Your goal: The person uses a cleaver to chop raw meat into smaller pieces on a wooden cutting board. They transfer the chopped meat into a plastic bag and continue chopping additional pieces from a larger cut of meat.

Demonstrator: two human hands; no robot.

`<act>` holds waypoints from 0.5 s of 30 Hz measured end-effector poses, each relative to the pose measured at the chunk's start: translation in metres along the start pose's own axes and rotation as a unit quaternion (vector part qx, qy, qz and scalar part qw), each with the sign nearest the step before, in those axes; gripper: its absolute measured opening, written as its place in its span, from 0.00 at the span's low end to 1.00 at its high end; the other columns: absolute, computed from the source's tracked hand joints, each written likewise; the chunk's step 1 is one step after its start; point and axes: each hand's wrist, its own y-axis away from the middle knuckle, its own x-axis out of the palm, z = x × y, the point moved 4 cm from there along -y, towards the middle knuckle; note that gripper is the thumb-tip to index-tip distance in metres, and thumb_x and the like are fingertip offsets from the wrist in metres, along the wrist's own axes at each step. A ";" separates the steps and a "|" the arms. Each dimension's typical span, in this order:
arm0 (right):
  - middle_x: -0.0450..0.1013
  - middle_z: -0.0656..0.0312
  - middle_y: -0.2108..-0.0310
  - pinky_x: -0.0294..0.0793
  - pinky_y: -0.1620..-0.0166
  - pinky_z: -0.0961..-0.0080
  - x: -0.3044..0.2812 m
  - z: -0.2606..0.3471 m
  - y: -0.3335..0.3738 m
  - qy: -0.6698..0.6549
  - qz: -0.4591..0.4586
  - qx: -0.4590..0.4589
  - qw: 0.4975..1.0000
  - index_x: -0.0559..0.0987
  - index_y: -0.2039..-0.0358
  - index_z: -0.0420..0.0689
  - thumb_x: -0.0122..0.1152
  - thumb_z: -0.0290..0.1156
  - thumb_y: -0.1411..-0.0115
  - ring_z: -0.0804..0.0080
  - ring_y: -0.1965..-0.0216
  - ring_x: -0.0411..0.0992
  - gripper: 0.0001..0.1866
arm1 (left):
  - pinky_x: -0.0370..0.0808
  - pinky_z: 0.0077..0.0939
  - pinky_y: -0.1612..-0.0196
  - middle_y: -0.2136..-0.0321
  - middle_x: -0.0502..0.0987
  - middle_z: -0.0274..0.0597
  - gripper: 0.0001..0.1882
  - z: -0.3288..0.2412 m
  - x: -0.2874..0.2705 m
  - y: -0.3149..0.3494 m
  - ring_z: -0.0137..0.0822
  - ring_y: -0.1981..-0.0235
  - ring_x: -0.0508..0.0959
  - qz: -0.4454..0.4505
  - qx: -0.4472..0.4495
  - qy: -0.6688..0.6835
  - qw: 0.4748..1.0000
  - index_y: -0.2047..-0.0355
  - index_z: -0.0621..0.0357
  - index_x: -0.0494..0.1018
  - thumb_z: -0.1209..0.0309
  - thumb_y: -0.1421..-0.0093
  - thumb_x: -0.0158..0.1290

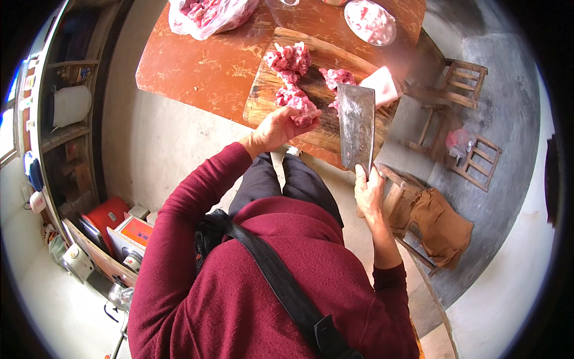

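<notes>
My right hand point(369, 192) grips the handle of a broad steel cleaver point(356, 124), its blade raised flat over the near right part of a wooden chopping board point(270, 93). My left hand point(280, 126) is closed on a chunk of raw pink meat point(301, 107) at the board's near edge. Further pieces of raw meat point(289, 60) lie at the middle of the board, and a pale slab of fat point(382, 84) sits at its right end. The board rests on a worn orange-brown table point(203, 66).
A plastic bag of meat point(209, 13) lies at the table's far left and a white bowl of meat point(371, 23) at its far right. Wooden stools point(463, 81) stand to the right, one with a brown cloth point(441, 222). Shelves point(66, 125) line the left wall.
</notes>
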 end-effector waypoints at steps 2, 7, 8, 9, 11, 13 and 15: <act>0.70 0.46 0.83 0.66 0.78 0.61 -0.002 -0.001 0.002 -0.012 -0.011 0.022 1.000 0.72 0.72 0.37 0.52 0.36 0.40 0.47 0.80 0.70 0.13 | 0.59 0.36 0.40 0.44 0.60 0.53 0.27 0.004 0.012 -0.010 0.43 0.44 0.64 0.012 -0.011 -0.064 0.998 0.44 0.62 0.57 0.56 0.36 0.41; 0.70 0.49 0.83 0.67 0.77 0.63 -0.005 -0.013 0.002 -0.076 -0.051 0.071 0.993 0.73 0.71 0.36 0.52 0.34 0.40 0.52 0.82 0.70 0.12 | 0.69 0.31 0.50 0.45 0.64 0.42 0.33 0.006 0.015 -0.024 0.37 0.48 0.69 -0.105 -0.013 -0.526 0.844 0.41 0.52 0.55 0.63 0.44 0.55; 0.70 0.49 0.83 0.67 0.77 0.63 -0.006 -0.015 0.002 -0.076 -0.057 0.070 0.993 0.73 0.71 0.36 0.52 0.34 0.40 0.53 0.82 0.70 0.12 | 0.71 0.30 0.54 0.48 0.68 0.43 0.32 -0.006 0.017 -0.021 0.37 0.50 0.70 -0.148 -0.017 -0.653 0.743 0.43 0.51 0.60 0.63 0.47 0.58; 0.70 0.49 0.83 0.67 0.78 0.64 -0.006 -0.016 0.002 -0.097 -0.069 0.048 0.992 0.73 0.71 0.36 0.52 0.34 0.40 0.53 0.82 0.69 0.12 | 0.70 0.32 0.56 0.57 0.73 0.45 0.29 -0.011 0.008 -0.016 0.40 0.55 0.72 -0.204 0.089 -0.702 0.677 0.48 0.51 0.67 0.65 0.52 0.60; 0.70 0.49 0.84 0.66 0.78 0.64 -0.004 -0.010 0.001 -0.080 -0.057 0.050 0.994 0.73 0.72 0.36 0.52 0.34 0.40 0.53 0.83 0.69 0.12 | 0.66 0.35 0.56 0.63 0.71 0.43 0.24 -0.026 0.018 -0.010 0.43 0.60 0.70 -0.214 0.268 -0.822 0.455 0.53 0.50 0.69 0.68 0.53 0.59; 0.69 0.50 0.85 0.65 0.80 0.65 0.000 -0.004 -0.001 -0.074 -0.023 0.068 0.995 0.72 0.73 0.37 0.53 0.34 0.40 0.53 0.84 0.69 0.12 | 0.65 0.37 0.56 0.64 0.69 0.44 0.19 -0.028 0.010 -0.012 0.46 0.61 0.69 -0.229 0.272 -0.827 0.436 0.59 0.52 0.71 0.71 0.55 0.58; 0.66 0.50 0.87 0.63 0.82 0.64 0.008 0.010 -0.004 -0.077 -0.028 0.040 0.996 0.70 0.78 0.37 0.54 0.34 0.41 0.54 0.86 0.67 0.14 | 0.65 0.38 0.57 0.65 0.67 0.45 0.16 -0.024 -0.017 -0.023 0.47 0.61 0.68 -0.207 0.261 -0.813 0.477 0.64 0.54 0.70 0.73 0.56 0.57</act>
